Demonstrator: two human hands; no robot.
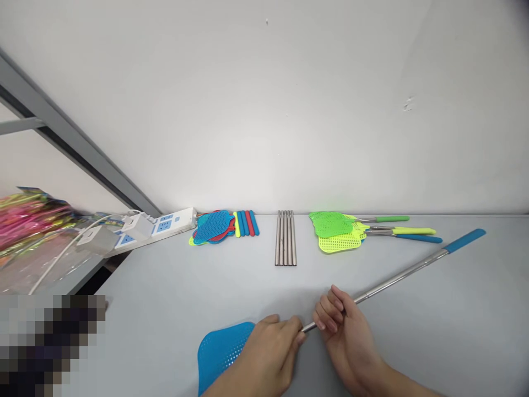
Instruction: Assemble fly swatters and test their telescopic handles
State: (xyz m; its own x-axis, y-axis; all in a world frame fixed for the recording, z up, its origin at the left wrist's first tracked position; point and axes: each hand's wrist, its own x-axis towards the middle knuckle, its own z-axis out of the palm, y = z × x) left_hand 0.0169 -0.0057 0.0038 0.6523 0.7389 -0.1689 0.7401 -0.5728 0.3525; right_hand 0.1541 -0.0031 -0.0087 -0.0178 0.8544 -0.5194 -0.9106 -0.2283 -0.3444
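Observation:
A fly swatter (pixel 397 283) with a blue mesh head, a telescopic metal rod and a blue grip slants across the table in front of me. Its rod is drawn out long, the grip pointing to the far right. My left hand (pixel 275 347) is closed round the rod close to the head and hides part of the mesh. Further along, my right hand (pixel 347 339) has its fingers curled round the same rod, palm turned up. A short bare stretch of metal shows between the two hands.
Along the wall lie stacked loose swatter heads (pixel 212 227), coloured grips (pixel 247 223), several metal rods (pixel 286 238) and assembled swatters (pixel 339 231). A power strip (pixel 177 221) with chargers sits at the left, beside plastic-wrapped colourful items (pixel 33 226). A pixelated patch covers the lower left.

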